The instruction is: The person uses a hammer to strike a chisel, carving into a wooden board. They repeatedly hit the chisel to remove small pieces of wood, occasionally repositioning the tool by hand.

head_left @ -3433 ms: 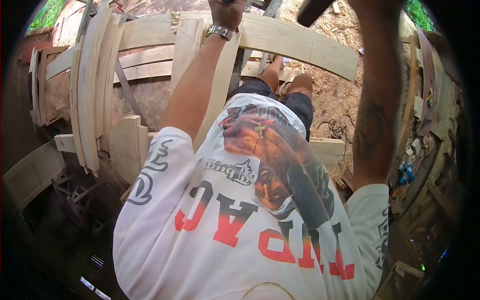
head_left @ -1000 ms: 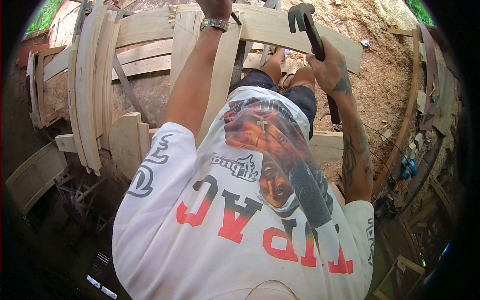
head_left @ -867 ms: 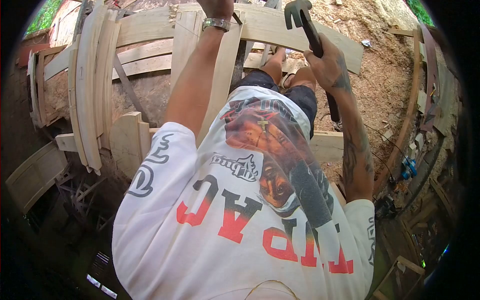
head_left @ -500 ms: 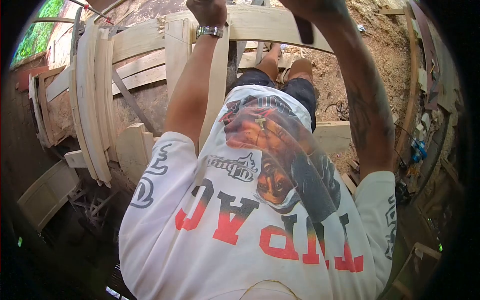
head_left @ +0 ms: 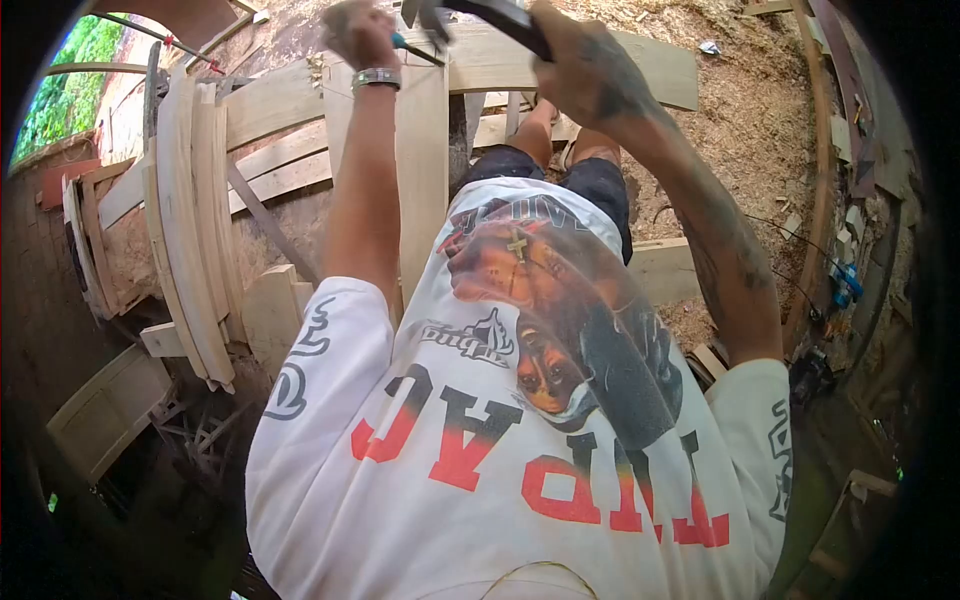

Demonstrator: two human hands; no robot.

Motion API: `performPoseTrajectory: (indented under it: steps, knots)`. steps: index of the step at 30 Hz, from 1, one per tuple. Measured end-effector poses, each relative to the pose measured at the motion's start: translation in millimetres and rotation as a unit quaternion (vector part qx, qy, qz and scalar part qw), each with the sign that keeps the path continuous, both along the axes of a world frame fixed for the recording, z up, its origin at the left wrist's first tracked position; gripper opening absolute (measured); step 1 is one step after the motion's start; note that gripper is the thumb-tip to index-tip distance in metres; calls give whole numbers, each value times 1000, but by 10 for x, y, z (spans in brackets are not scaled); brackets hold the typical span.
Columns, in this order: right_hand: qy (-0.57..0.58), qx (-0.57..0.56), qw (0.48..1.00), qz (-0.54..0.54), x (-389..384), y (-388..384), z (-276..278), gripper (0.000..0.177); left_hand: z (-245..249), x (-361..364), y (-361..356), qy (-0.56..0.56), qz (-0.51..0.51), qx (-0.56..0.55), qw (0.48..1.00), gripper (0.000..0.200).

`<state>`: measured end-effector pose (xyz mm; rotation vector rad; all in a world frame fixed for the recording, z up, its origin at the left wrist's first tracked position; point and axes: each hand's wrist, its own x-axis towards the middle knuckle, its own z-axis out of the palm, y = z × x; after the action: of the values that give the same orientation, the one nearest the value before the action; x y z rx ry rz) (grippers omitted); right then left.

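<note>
1. Wood shavings (head_left: 755,130) cover the ground on the far right, and a stack of curved planks (head_left: 180,230) stands on the left
2. One curved board (head_left: 640,70) runs across the far side, meeting two straight boards (head_left: 425,150) that reach toward the near side; one lies partly behind the left forearm
3. Left hand (head_left: 360,38), blurred and wearing one watch (head_left: 377,78), has its fingers curled round the handle of a chisel-like tool (head_left: 418,52), whose dark shank points right over the meeting boards; whether its tip touches wood cannot be told
4. Right hand (head_left: 590,65) has its fingers wrapped round the handle of a hammer (head_left: 500,18), with the blurred head near the tool; contact cannot be told
5. Judging by this, the step in hand is hammer-and-chisel work at the far joint
6. A next move would seem to call for a steady left grip and a hammer head kept off the left fingers
7. Counted: two hands, one hammer, one chisel-like tool, one curved board, two straight boards; the planks on the left overlap too much for a sure number
</note>
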<state>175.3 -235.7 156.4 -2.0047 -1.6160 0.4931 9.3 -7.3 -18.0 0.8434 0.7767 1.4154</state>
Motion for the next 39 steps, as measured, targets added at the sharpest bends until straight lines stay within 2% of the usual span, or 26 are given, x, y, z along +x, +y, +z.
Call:
performPoseTrajectory:
  steps: [1,4,5,7,9,11,14,18,24,30,34,37,39]
  knots:
    - [2,14,1000,-11,63,-158,-139,19,217,-53,-41,-15,23,-58,998,33]
    - [19,29,999,-39,241,-416,-367,23,40,-283,235,7,-87,37,996,35]
    - [28,28,998,-45,272,-476,-425,23,-5,-315,264,55,-109,46,991,26]
    - [32,20,998,-44,322,-509,-550,24,429,-35,-115,73,-42,69,994,33]
    - [38,4,997,-65,304,-542,-603,24,373,49,-118,59,-47,48,996,34]
    - [42,-8,997,-67,291,-563,-633,24,315,94,-144,78,-50,94,991,32]
    - [46,-27,996,-72,264,-611,-641,24,259,120,-134,101,-49,65,991,31]
    - [58,-65,991,-97,236,-624,-632,23,269,131,-129,83,-68,80,991,31]
    - [62,-59,993,-87,293,-657,-779,29,274,141,-131,105,-62,106,987,30]
    - [74,-83,989,-94,201,-600,-600,27,247,193,-70,99,-56,120,986,28]
    - [36,8,998,-42,239,-423,-648,28,222,245,-104,104,-79,145,981,29]
    - [5,97,995,-37,248,-7,-186,31,132,232,-109,129,-74,204,968,29]
    - [19,225,973,-53,-5,206,581,15,134,231,-147,117,-60,200,971,29]
